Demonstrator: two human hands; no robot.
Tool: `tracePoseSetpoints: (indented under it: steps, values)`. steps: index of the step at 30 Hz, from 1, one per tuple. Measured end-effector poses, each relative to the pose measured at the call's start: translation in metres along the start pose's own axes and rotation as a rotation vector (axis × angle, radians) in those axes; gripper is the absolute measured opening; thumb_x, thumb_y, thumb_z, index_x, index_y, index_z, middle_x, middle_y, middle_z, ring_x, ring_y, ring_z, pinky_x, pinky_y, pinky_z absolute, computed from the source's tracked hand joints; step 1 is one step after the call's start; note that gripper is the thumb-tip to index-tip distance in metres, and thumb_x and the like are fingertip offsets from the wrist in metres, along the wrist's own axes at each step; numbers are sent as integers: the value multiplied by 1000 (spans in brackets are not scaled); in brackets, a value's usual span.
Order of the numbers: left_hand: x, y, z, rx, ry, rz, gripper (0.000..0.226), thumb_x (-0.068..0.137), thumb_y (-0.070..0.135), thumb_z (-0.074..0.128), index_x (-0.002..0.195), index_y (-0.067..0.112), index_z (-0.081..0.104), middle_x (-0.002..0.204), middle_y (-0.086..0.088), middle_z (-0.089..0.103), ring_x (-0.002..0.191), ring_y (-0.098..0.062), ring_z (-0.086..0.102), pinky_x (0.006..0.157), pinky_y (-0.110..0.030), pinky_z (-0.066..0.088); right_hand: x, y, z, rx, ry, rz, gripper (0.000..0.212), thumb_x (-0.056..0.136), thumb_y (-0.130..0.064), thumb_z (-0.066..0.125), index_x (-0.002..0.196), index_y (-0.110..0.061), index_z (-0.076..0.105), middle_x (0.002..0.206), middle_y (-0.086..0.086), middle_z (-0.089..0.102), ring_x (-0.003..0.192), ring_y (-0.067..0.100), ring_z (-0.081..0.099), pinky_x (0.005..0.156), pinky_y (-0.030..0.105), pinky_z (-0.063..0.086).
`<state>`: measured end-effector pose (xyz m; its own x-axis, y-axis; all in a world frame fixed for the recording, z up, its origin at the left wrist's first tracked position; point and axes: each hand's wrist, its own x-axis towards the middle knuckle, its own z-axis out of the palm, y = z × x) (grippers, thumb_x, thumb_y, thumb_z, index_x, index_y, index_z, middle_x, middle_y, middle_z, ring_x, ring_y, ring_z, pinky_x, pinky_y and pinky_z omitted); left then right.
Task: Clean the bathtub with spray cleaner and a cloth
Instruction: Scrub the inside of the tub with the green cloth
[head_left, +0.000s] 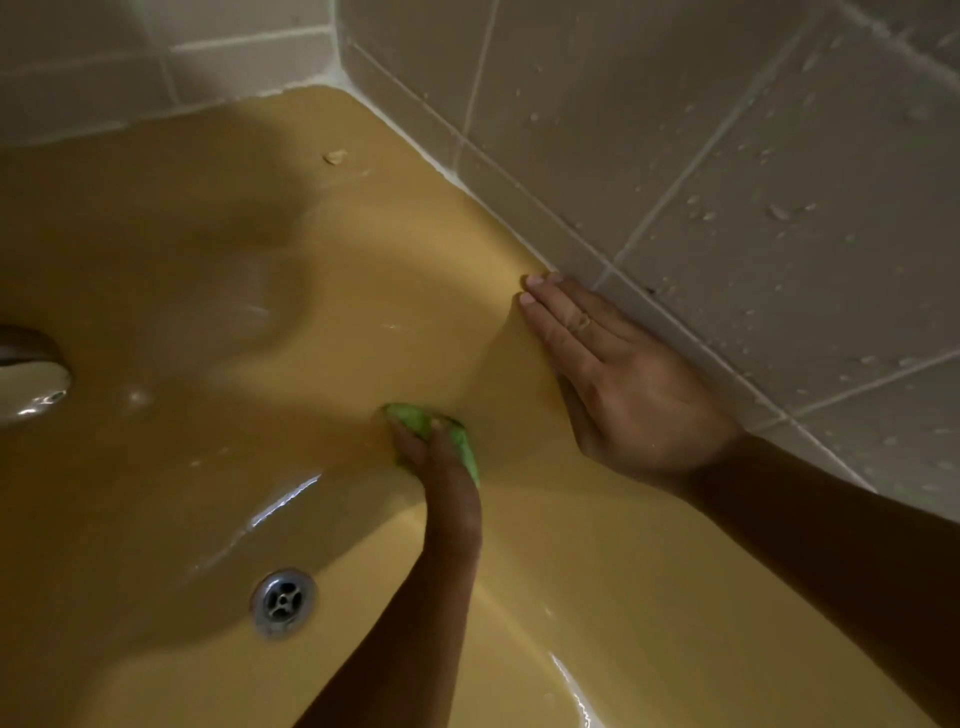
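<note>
Grey tiled wall (675, 130), beaded with water droplets, meeting the far rim of a mustard-yellow bathtub (156, 270). The green cloth (453, 435), bunched into a small wad, lies against the tub's inner slope just below the rim; the left hand (441, 467) grips it with curled fingers. The right hand (623, 384) rests flat on the rim, fingers straight, touching the wall's base. The wet, glossy basin holds a metal drain (283, 601), near the left forearm. A metal spout (26, 374) juts in at the left edge. A small pale fragment (335, 156) sits on the rim near the corner. Open basin lies left of the cloth.
</note>
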<state>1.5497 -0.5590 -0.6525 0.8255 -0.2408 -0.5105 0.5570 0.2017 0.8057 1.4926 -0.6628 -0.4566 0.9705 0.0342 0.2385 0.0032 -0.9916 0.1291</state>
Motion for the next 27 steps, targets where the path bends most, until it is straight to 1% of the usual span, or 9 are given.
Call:
tracePoseSetpoints:
  steps: [4, 7, 11, 15, 19, 22, 23, 25, 27]
  values:
    - [-50, 60, 31, -117, -139, 225, 65, 100, 46, 42, 160, 45, 16, 169, 12, 14, 151, -7, 29, 123, -34, 27, -32, 0, -12, -19, -40, 7, 62, 98, 1, 53, 156, 6, 34, 164, 23, 31, 156, 35, 27, 126, 47, 27]
    - [-78, 89, 41, -99, -275, 360, 56, 107, 46, 37, 159, 51, 16, 171, 19, 6, 152, 4, 19, 119, -23, 27, -54, 1, -20, -16, -63, 5, 60, 100, -2, 51, 157, 5, 32, 165, 23, 30, 156, 36, 25, 123, 52, 33]
    - [-86, 88, 45, -36, -314, 464, 52, 102, 56, 39, 150, 65, 20, 171, 18, 3, 156, -1, 10, 126, -36, 22, -51, 1, -18, 16, -47, 23, 57, 102, -4, 50, 156, 5, 34, 164, 22, 32, 156, 35, 26, 122, 51, 33]
    - [-73, 52, 35, 59, -265, 503, 57, 101, 59, 41, 152, 60, 15, 171, 10, 7, 156, -12, 17, 126, -50, 25, -52, 2, -18, 12, -35, 16, 58, 99, -3, 53, 154, 7, 37, 163, 24, 35, 155, 37, 29, 123, 50, 33]
    - [-50, -2, 11, 99, -245, 411, 62, 96, 71, 46, 150, 68, 15, 171, 3, 12, 156, -23, 22, 123, -60, 27, -50, 2, -17, -4, -44, 25, 60, 99, -3, 55, 155, 6, 36, 164, 22, 34, 155, 35, 27, 127, 44, 26]
    - [-37, -32, -11, 213, -240, 266, 63, 94, 69, 50, 145, 74, 13, 170, 3, 14, 153, -20, 27, 123, -55, 30, -50, 2, -17, -9, -43, 23, 59, 100, -3, 55, 155, 6, 36, 164, 22, 34, 155, 34, 27, 127, 44, 25]
    - [-35, -39, -19, 265, -238, 213, 67, 95, 61, 52, 146, 72, 10, 169, 0, 15, 150, -20, 31, 122, -49, 33, -50, 1, -17, -10, -38, 17, 58, 100, -3, 55, 155, 7, 36, 163, 23, 34, 155, 35, 28, 127, 45, 26]
    - [-24, -55, -34, 357, -229, 71, 75, 104, 35, 53, 159, 49, 3, 167, -10, 18, 144, -23, 36, 116, -39, 36, -51, 1, -16, -13, -33, 13, 58, 100, -3, 55, 155, 7, 37, 163, 23, 34, 155, 35, 28, 126, 46, 28]
    - [-12, -69, -45, 417, -200, -61, 73, 108, 23, 47, 164, 30, 1, 167, -15, 17, 146, -31, 35, 116, -40, 35, -51, 2, -15, -15, -38, 13, 58, 101, -4, 54, 155, 7, 36, 164, 22, 33, 155, 35, 27, 125, 47, 29]
